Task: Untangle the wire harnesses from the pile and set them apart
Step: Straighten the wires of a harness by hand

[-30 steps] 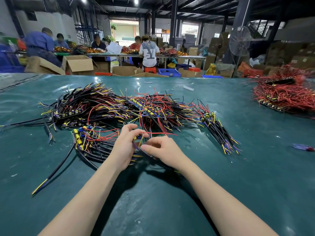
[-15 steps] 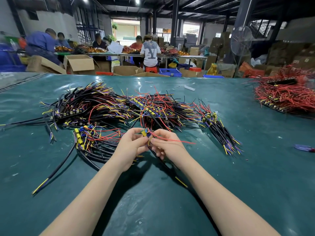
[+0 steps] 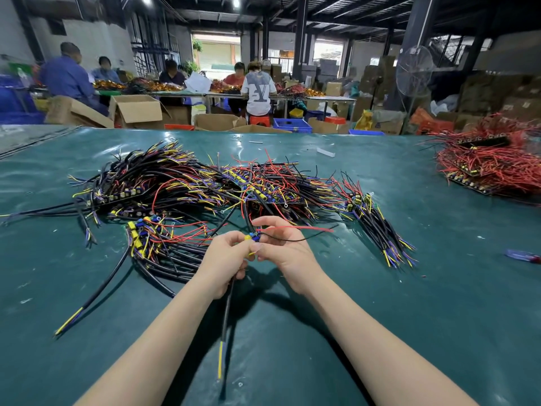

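Observation:
A big tangled pile of black, red, yellow and blue wire harnesses spreads over the green table. One wire harness is lifted off the pile: its black cable hangs down from my left hand, ending in a yellow tip, and its yellow and blue connectors sit between my fingers. My right hand pinches the same harness at the connectors, with a red and a thin black wire sticking out to the right. A smaller bunch of harnesses lies just left of my hands.
A separate bundle fans out to the right of the pile. A heap of red wires sits at the far right. A blue-and-red tool lies near the right edge. People work at tables behind, among cardboard boxes.
My hands have lifted one harness clear of the pile and drawn it toward me. Its black cable now hangs straight down below my left hand.

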Tool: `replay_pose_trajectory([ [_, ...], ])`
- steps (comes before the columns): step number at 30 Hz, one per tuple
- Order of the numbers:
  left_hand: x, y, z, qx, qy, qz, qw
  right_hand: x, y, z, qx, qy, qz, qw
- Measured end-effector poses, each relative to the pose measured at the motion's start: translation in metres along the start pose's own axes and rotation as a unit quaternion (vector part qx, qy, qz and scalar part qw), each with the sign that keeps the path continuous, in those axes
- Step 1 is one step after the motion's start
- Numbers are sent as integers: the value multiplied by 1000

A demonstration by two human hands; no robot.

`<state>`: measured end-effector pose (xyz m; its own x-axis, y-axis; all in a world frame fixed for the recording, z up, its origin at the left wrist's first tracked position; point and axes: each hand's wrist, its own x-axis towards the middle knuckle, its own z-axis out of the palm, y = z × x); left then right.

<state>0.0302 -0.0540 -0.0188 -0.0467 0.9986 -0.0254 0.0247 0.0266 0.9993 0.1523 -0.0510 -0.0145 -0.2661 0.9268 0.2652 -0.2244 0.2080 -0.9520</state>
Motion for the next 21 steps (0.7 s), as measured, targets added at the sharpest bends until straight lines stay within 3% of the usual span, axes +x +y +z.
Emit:
replay_pose_trajectory([
  [8,-2,1,0,3,-67,-4,998,3,1,-4,5,67,-10,998],
  [14,2,-2,1,-24,-57,-2,998,3,4,-3,-64,108,-38,991],
  [21,2,-4,-4,-36,-73,25,996,3,0,-4,-45,53,11,997],
])
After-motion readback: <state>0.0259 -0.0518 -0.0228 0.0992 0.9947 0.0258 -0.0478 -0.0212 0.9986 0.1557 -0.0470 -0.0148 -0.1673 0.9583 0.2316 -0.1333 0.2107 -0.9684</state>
